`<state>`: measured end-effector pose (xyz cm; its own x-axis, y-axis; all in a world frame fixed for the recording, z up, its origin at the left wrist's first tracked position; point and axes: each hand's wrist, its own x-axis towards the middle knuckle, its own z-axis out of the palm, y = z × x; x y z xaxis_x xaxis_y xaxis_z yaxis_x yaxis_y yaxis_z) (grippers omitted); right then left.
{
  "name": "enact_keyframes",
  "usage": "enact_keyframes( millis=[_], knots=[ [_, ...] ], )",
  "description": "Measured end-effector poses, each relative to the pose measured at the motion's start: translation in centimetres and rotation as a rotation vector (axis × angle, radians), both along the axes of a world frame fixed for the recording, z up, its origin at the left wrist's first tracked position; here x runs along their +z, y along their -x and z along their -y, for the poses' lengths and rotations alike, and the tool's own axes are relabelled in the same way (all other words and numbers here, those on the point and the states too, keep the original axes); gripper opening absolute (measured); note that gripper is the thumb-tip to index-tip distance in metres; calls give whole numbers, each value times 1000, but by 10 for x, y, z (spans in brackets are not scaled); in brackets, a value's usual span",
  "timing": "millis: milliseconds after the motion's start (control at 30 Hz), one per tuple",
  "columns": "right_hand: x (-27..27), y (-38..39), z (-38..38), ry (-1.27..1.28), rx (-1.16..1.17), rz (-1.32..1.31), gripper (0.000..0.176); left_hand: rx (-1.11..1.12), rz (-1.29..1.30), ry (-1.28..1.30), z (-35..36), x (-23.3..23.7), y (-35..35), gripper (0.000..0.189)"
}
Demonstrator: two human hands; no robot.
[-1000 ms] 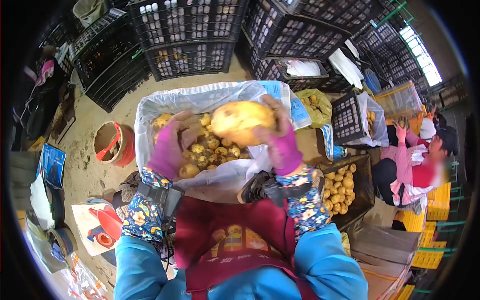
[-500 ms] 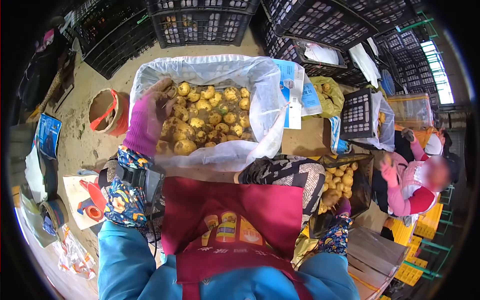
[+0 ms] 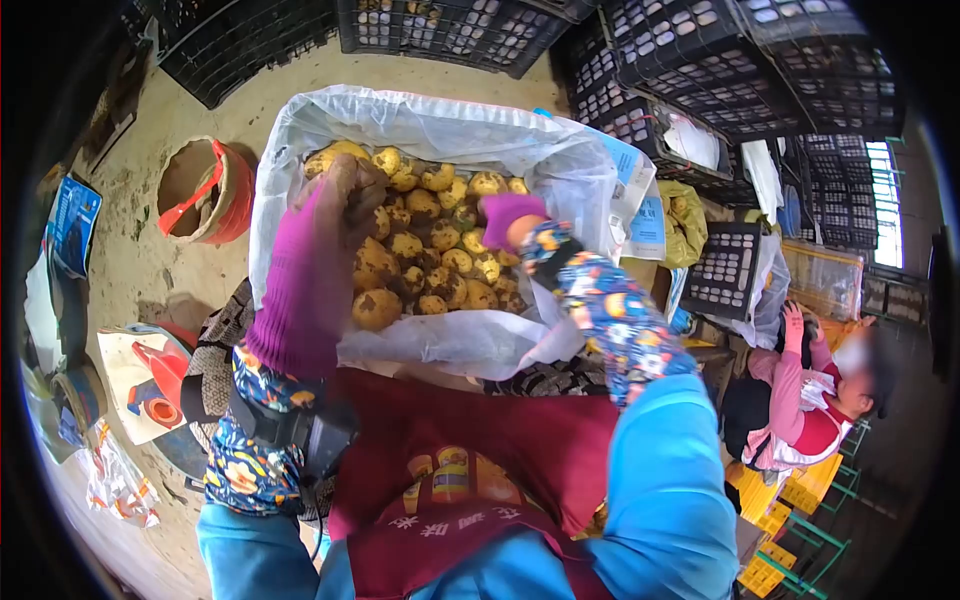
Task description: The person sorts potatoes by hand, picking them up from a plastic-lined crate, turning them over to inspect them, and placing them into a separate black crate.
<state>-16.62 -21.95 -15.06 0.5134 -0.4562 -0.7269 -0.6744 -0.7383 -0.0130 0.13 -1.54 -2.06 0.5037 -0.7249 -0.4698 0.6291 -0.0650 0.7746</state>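
Many yellow potatoes (image 3: 425, 235), a lot of them smeared with soil, fill a box lined with white translucent plastic (image 3: 440, 345). Over the box's left side is my left hand (image 3: 352, 192), in a dirt-browned glove with a purple cuff. Its fingers look curled down among the potatoes; what they hold is hidden, and a potato (image 3: 335, 155) lies right by them. My right hand (image 3: 505, 215), also in a purple-cuffed glove, reaches over the right part of the potatoes. Its fingers are hidden and smeared by motion.
A red-rimmed bucket (image 3: 207, 190) stands left of the box. Black crates (image 3: 450, 35) line the back. To the right are blue printed cardboard (image 3: 645, 195), a yellow-green bag (image 3: 682, 225) and a black crate (image 3: 722, 265). Another person (image 3: 800, 385) sits at far right.
My right hand has swung from a container of potatoes at my right side to over the lined box. My left hand stays at the box's left side. The view has shifted slightly.
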Motion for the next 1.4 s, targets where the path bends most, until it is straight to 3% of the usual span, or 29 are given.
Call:
enact_keyframes(
  millis=[100,167,333,433,467,500,567,633,733,833,867,933,1000,1100,1133,1167,1233,1333,1400],
  knots=[
    [-124,5,-13,159,-78,-453,59,12,-5,-22,2,8,-7,37],
    [-157,22,-18,272,-86,-546,57,-8,36,-56,0,9,-7,36],
    [-177,66,-24,499,90,-149,32,-30,14,-127,1,27,-6,35],
    [-164,80,-27,534,219,-109,50,24,-37,-35,0,29,-3,34],
    [-164,78,-24,541,127,-21,61,17,-28,-39,-1,27,-3,34],
    [-159,82,-18,397,-57,-3,65,11,-22,-44,-3,22,-3,34],
    [-55,43,-21,103,-422,44,73,-21,-31,-63,-4,14,1,36],
    [-58,59,-21,-117,-527,705,82,-68,-44,-88,-3,7,5,42],
    [58,21,-55,-160,-295,967,85,-205,-1,-149,-1,12,27,46],
    [121,11,-88,85,-104,916,81,-351,-157,-88,-3,-3,39,49],
    [138,13,-93,44,-112,1042,61,-343,-231,-81,-1,-1,39,50],
    [134,21,-87,-386,-629,1258,47,-408,-228,168,-6,-29,38,50],
    [107,32,-84,-779,-1115,1443,32,-391,-542,224,-6,-2,36,43],
    [97,40,-90,-618,-1269,1496,35,-530,54,299,-6,-4,31,38],
    [128,34,-98,-603,-1327,1417,36,-525,345,309,-7,-9,29,39],
    [134,30,-107,-412,-1101,1541,36,-485,617,298,-8,-12,28,39],
    [139,25,-128,-25,-639,1700,35,-465,1177,284,-11,-6,29,59],
    [162,18,-129,245,-273,1612,41,-578,1132,362,-11,5,34,39],
    [155,24,-117,-333,-855,1690,45,-467,104,457,-12,23,39,43]
  ],
)
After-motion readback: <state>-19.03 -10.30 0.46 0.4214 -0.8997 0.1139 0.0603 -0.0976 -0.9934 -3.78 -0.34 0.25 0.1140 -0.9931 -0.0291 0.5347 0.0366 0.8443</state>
